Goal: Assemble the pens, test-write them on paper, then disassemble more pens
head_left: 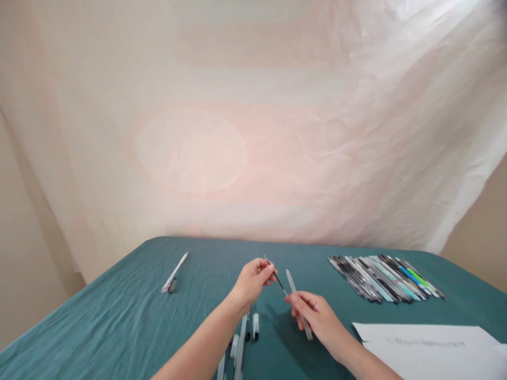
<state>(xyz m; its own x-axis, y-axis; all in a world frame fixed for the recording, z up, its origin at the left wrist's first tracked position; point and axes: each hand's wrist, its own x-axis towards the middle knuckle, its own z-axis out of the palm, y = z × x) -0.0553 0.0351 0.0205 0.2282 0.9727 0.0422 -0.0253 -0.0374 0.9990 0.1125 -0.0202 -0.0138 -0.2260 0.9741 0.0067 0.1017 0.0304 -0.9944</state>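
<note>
Pinching a thin, dark, stick-shaped pen refill (281, 283), the left hand (255, 278) is just left of a translucent white plastic pen barrel (292, 282), which the right hand (315, 314) pinches (I cannot tell whether the refill's lower end touches that hand). Right of the barrel lie a row of slim multicoloured plastic pens (386, 278) and flat white paper (428, 356).

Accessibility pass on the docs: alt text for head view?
A person's left grip holds a thin dark refill, the right grip a translucent pen tube, above a green-covered table. At right, a row of pens lies beyond white paper.
</note>
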